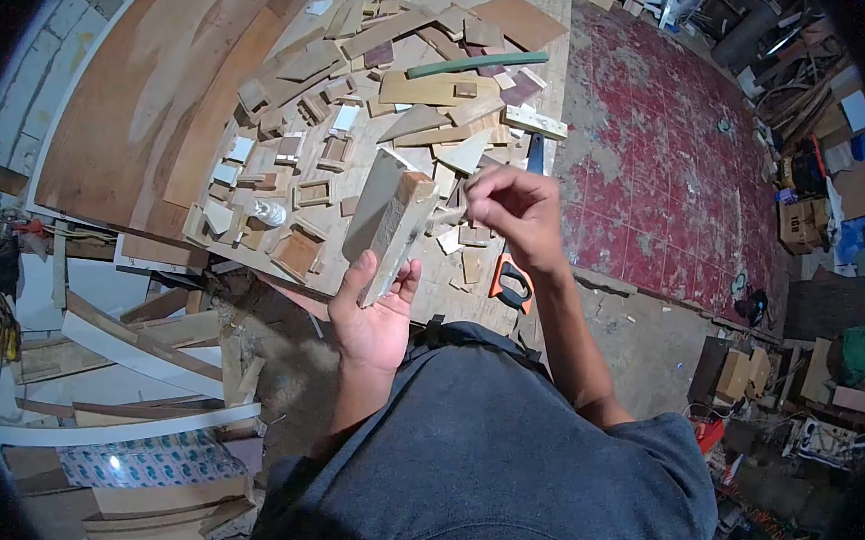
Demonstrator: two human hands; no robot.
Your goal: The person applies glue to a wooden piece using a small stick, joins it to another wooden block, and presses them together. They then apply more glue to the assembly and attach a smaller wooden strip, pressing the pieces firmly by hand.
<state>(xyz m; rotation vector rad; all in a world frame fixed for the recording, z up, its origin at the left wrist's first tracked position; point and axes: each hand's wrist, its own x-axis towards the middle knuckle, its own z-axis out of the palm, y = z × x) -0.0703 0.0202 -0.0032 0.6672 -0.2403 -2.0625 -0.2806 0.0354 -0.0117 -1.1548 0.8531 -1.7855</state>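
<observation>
My left hand [374, 318] is wrapped round the lower end of a wooden piece [392, 229], made of a pale flat board with a thicker block along one side, held tilted up above the table. Beside its right edge, my right hand [519, 211] is closed in a pinch. A small pale bit [446, 216] shows between its fingertips and the wooden piece; its kind is too blurred to tell. Below my right hand lies a handsaw with an orange and black handle [512, 284].
Wood offcuts and small box-like frames [313, 193] cover the worktable [359, 170]. A green strip [477, 64] and a small white bottle [269, 213] lie among them. A large wooden panel [135, 79] stands left. Scrap wood [146, 350] is piled at lower left; red flooring [650, 165] lies right.
</observation>
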